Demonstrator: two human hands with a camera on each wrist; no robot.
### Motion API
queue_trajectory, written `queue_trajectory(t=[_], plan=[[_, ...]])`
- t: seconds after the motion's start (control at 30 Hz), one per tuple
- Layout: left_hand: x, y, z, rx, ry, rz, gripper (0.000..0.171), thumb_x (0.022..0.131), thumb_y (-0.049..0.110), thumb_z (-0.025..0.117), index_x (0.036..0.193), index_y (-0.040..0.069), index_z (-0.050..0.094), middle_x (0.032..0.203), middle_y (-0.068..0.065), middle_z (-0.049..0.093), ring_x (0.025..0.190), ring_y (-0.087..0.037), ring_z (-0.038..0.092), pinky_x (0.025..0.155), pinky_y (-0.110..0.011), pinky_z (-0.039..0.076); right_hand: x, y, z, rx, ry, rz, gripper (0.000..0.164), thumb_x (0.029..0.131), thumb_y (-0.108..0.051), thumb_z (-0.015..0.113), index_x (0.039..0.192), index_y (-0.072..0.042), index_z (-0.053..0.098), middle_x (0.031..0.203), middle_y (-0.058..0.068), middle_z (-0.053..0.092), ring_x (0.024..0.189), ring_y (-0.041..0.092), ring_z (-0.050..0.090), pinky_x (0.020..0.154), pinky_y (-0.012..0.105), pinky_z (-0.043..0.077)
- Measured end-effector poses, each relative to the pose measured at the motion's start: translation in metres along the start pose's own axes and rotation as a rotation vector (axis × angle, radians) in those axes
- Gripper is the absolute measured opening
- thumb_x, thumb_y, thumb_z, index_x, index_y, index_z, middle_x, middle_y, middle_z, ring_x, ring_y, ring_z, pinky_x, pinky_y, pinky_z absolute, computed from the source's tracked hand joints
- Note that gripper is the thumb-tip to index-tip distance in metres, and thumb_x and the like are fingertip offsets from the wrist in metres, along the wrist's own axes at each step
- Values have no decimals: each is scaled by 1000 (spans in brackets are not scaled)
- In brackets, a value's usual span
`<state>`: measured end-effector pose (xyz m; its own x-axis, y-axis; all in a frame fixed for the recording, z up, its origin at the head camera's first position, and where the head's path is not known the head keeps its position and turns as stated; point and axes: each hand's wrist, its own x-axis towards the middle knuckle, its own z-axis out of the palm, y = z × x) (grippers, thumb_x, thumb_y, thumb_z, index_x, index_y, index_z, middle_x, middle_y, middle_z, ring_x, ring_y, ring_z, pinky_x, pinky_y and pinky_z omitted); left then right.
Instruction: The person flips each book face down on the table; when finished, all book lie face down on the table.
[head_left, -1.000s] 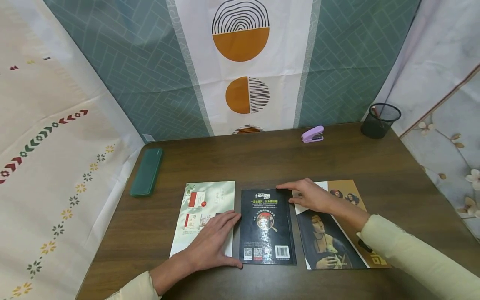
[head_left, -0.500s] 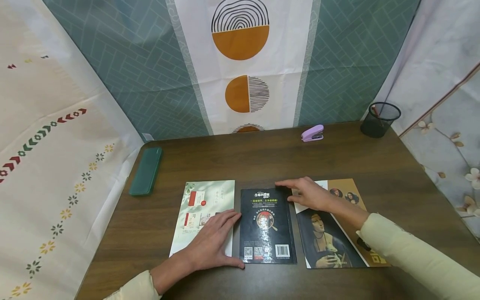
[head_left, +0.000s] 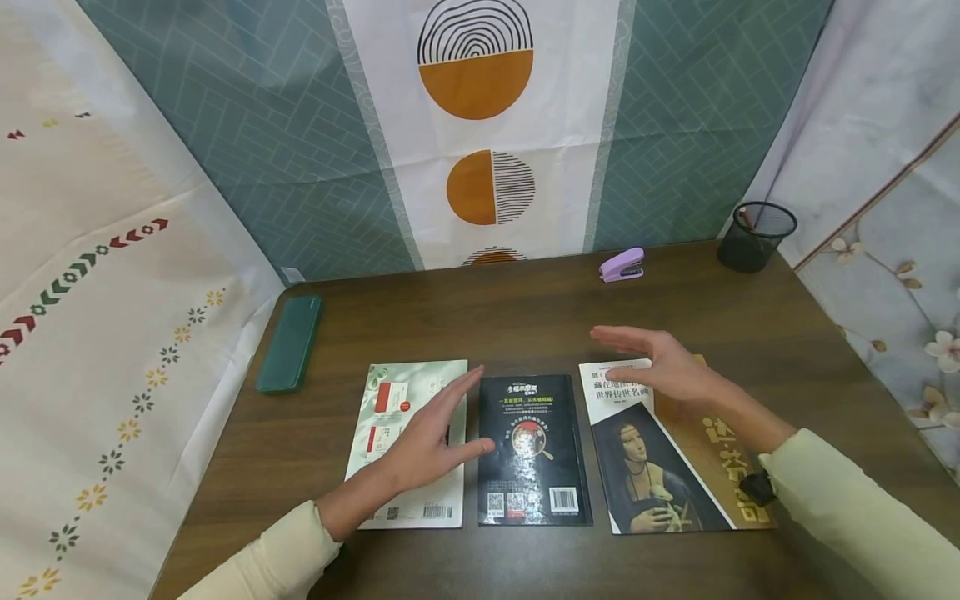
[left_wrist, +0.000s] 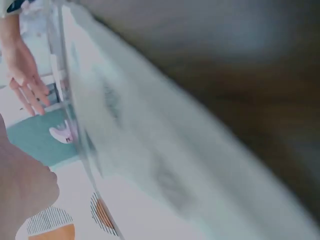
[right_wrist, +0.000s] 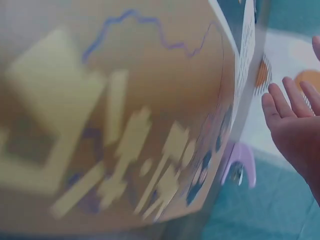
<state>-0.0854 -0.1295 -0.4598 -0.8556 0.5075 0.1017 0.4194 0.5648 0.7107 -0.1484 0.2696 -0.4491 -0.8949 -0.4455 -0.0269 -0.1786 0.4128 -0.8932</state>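
Three books lie flat in a row on the brown table. On the left is a pale green book (head_left: 427, 504), partly covered by my left hand (head_left: 432, 437), whose fingers are straight with the thumb spread toward the middle. A dark book (head_left: 528, 492) with a magnifying-glass picture and a barcode sits in the centre. To the right is a brown and white book (head_left: 652, 475) with a portrait of a woman holding an animal. My right hand (head_left: 667, 362) hovers over its upper part, fingers extended, palm turned inward. Both hands hold nothing.
A green case (head_left: 290, 343) lies at the table's left edge. Toward the back are a purple stapler (head_left: 622, 265) and a black mesh pen holder (head_left: 756, 237) with a few items inside. Patterned cloths hang behind and at both sides of the table (head_left: 450, 317).
Both hands have lifted away from the dark book. My left hand has risen up over the green book, and my right has moved right and back. The books stay in place.
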Motion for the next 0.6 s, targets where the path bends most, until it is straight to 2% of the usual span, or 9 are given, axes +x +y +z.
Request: queue_trajectory(t=[0.17, 0.3, 0.4, 0.47, 0.6], plan=[[21, 15, 7, -109, -15, 2, 104, 87, 35, 90, 169, 32, 27, 172, 14, 28, 158, -19, 29, 121, -59, 34, -14, 5, -15, 40, 28, 24, 71, 99, -16, 78, 161, -5, 44, 162, 16, 49, 152, 45, 37, 114, 75, 33], [35, 28, 21, -179, -63, 31, 106, 86, 34, 91, 170, 34, 25, 172, 13, 28, 158, -20, 30, 121, -60, 34, -26, 12, -26, -9, 44, 25, 69, 100, -17, 77, 160, -6, 45, 161, 16, 49, 151, 46, 37, 112, 75, 34], [41, 38, 33, -218, -106, 31, 111, 86, 36, 91, 170, 40, 18, 174, 14, 23, 159, -20, 27, 121, -61, 33, -35, 18, -33, -49, 47, 36, 69, 100, -18, 77, 160, -7, 46, 163, 17, 47, 150, 47, 38, 107, 66, 43], [45, 44, 43, -251, -133, 25, 114, 87, 36, 91, 170, 42, 14, 174, 14, 20, 159, -21, 26, 121, -62, 33, -41, 22, -37, -59, 47, 51, 70, 100, -18, 77, 161, -7, 45, 164, 18, 44, 151, 48, 36, 106, 63, 43], [50, 54, 62, -308, -199, 28, 117, 88, 36, 90, 171, 37, 8, 176, 11, 16, 160, -20, 23, 123, -57, 32, -51, 30, -45, -77, 62, 75, 72, 99, -20, 78, 161, -6, 45, 165, 21, 41, 152, 49, 33, 111, 71, 37]])
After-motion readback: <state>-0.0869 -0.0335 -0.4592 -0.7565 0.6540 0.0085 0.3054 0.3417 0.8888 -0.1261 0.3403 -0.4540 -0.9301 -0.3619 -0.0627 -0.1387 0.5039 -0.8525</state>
